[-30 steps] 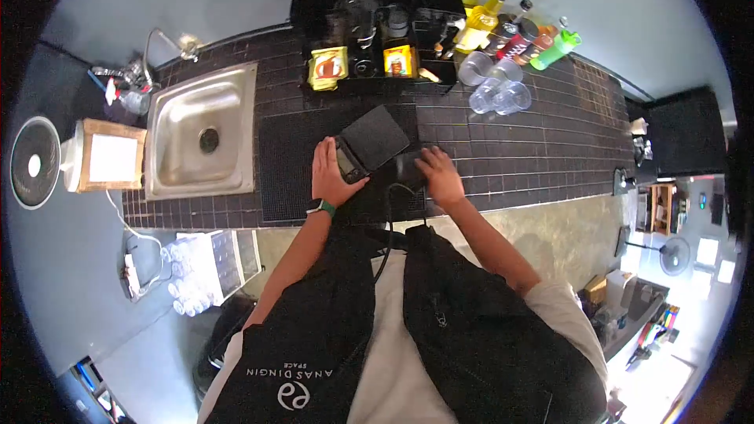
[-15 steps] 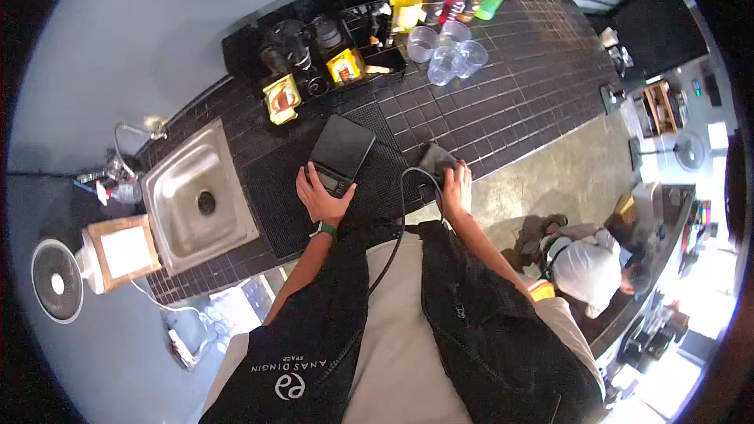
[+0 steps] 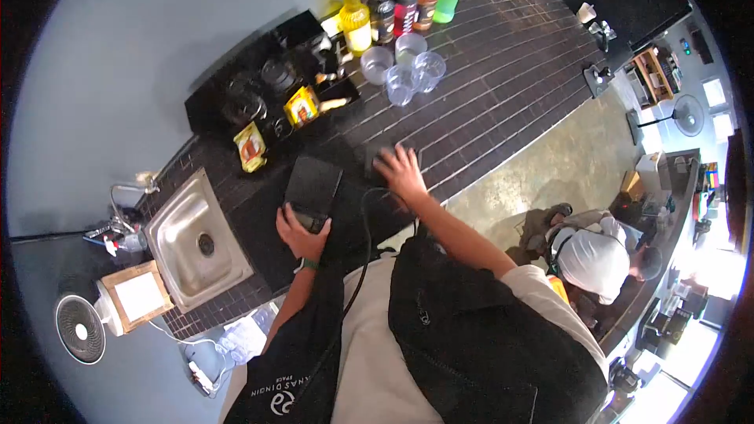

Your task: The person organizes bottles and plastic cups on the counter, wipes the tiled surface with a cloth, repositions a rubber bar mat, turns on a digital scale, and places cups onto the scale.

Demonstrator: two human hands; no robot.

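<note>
My left hand (image 3: 302, 235) grips the near end of a flat black kitchen scale (image 3: 316, 182), thumb and fingers on opposite sides of it. Under the scale lies a black bar mat (image 3: 263, 228). To the right, my right hand (image 3: 404, 179) presses down on a dark cloth (image 3: 372, 163) against the tiled counter. Its fingers are slightly blurred, and they cover much of the cloth. A black cable (image 3: 363, 267) loops up in front of my body, close to the right wrist.
A steel sink (image 3: 171, 247) is at the left. Clear plastic cups (image 3: 401, 82) and several bottles (image 3: 356, 23) stand at the back. A black organizer (image 3: 206, 110) holds jars and yellow packets (image 3: 301, 106). Another person (image 3: 593, 259) bends over behind the counter at right.
My right hand has moved with the cloth from the counter's front edge, forward and leftward onto the counter. My left hand stays on the scale. The whole view has shifted and turned.
</note>
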